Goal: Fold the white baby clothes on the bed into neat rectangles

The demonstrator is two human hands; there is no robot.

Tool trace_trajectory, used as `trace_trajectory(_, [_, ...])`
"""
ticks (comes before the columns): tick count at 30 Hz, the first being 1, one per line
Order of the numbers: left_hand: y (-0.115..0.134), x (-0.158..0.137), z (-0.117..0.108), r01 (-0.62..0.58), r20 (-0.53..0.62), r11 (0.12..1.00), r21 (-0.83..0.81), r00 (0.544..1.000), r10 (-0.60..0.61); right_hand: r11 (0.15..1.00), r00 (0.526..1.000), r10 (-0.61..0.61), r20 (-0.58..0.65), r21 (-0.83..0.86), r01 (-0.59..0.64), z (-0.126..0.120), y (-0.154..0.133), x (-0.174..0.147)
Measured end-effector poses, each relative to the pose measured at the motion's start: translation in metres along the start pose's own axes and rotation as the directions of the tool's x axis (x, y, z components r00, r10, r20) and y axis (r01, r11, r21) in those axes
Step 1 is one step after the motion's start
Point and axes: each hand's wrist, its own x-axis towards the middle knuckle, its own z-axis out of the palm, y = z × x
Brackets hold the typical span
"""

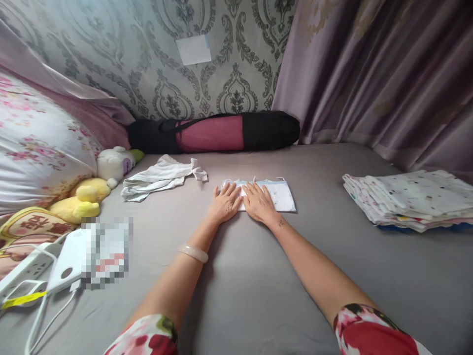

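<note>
A small folded white cloth (283, 196) with a light blue edge and faint small prints lies on the grey bed sheet (254, 276). My left hand (225, 201) rests flat on its left end, fingers stretched out. Close beside it, my right hand (258, 199) lies flat on the middle of the same cloth, with its fingers spread. The two hands nearly touch. Part of the cloth is hidden under them, and its right end shows past my right hand.
A crumpled white cloth (162, 178) lies to the left. At the right is a stack of folded printed cloths (410, 199). A black and pink long bag (210, 133) lies along the wall. Plush toys (114, 165), a power strip (33, 266) and a white device (70, 259) with cables are at left.
</note>
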Motion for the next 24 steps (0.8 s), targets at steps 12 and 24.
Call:
trace_trajectory(12, [0.006, 0.016, -0.013, -0.056, 0.034, 0.994, 0.094, 0.998, 0.053, 0.987, 0.991, 0.132, -0.014, 0.094, -0.13, -0.011, 0.019, -0.001])
trace_trajectory(24, [0.029, 0.027, 0.012, -0.004, 0.015, 0.996, 0.085, 1.0, 0.003, 0.985, 0.985, 0.171, -0.001, 0.025, -0.171, -0.006, 0.032, -0.005])
